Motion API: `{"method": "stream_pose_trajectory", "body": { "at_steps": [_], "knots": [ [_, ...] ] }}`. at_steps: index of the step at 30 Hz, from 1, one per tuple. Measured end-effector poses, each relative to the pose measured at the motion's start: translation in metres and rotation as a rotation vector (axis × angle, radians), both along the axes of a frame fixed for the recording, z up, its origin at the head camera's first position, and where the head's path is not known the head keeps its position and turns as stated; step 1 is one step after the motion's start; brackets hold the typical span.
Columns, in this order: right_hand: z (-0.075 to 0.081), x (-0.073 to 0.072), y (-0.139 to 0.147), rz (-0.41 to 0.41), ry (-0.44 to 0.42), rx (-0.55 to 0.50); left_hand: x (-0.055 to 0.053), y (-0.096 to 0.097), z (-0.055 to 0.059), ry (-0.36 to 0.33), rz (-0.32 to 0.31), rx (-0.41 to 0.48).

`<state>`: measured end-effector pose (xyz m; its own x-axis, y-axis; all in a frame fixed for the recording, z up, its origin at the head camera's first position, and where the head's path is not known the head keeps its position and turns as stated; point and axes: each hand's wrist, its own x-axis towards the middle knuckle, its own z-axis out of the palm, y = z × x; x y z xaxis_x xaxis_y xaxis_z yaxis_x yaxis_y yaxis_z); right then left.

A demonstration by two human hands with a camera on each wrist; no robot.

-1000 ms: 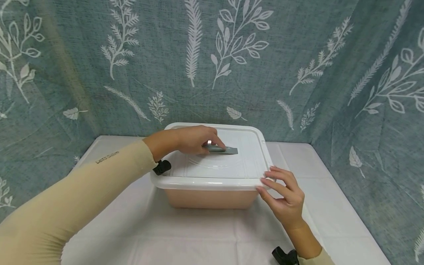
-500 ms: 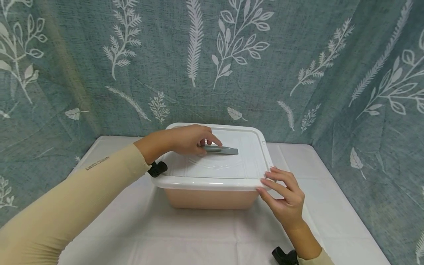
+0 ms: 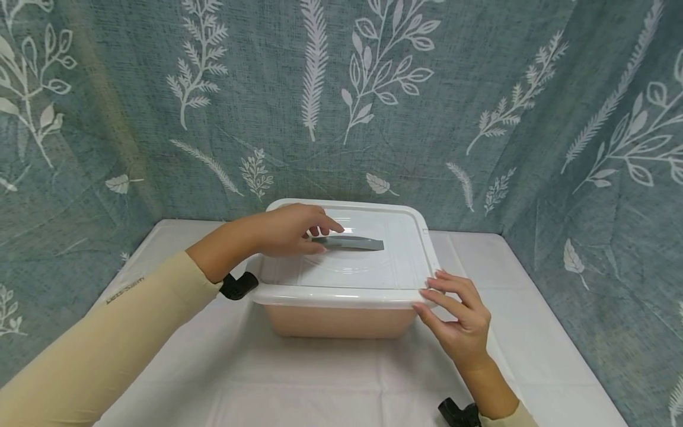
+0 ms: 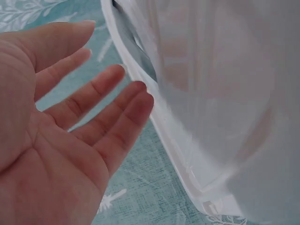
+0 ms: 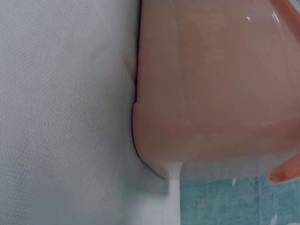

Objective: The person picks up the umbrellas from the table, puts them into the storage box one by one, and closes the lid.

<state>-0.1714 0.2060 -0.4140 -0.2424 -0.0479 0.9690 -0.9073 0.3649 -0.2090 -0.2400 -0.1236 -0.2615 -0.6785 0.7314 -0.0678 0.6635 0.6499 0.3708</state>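
A pale pink plastic storage box (image 3: 341, 322) stands on the table under a white lid (image 3: 384, 270). Across the lid's middle runs a grey strap handle (image 3: 354, 242). My left hand (image 3: 285, 230) hovers at the handle's left end, thumb and fingers spread apart around that end. In the left wrist view, the left hand (image 4: 65, 136) shows relaxed fingers with nothing in them, beside the lid (image 4: 234, 140). At the front right corner, my right hand (image 3: 461, 323) grips the lid's rim, thumb in front and fingers along the side. The box's contents are hidden.
A white cloth (image 3: 299, 379) covers the table. Green curtains (image 3: 405, 154) with white leaf prints hang behind it and along both sides. Black wrist mounts (image 3: 239, 286) sit on both wrists.
My left hand has drawn back leftward along the handle, its fingers coming off the strap, so more of it shows. The right hand, box and lid stay put.
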Motion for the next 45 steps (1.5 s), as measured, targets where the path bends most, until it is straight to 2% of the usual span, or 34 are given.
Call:
{"method": "stream_pose_trajectory", "body": {
  "at_steps": [6, 13, 21, 25, 28, 35, 45],
  "knots": [
    [0.001, 0.0, -0.001, 0.006, 0.011, -0.011, 0.02, -0.012, -0.006, 0.097, 0.08, 0.049],
    [0.003, 0.002, -0.002, 0.018, 0.019, -0.016, 0.039, -0.027, -0.016, 0.202, 0.217, 0.043],
    [0.003, 0.003, -0.005, 0.023, 0.01, -0.018, 0.049, -0.047, -0.031, 0.273, 0.39, -0.035],
    [0.003, 0.003, -0.005, 0.024, 0.007, -0.018, 0.048, -0.055, -0.038, 0.3, 0.437, -0.084],
    [0.003, 0.002, -0.005, 0.026, 0.008, -0.018, 0.046, -0.06, -0.042, 0.289, 0.444, -0.123],
    [0.003, 0.002, -0.004, 0.017, 0.009, -0.024, 0.04, -0.064, -0.045, 0.213, 0.446, -0.193],
    [0.0, 0.001, -0.006, 0.004, 0.005, -0.035, 0.038, -0.062, -0.042, 0.138, 0.462, -0.191]
  ]
}}
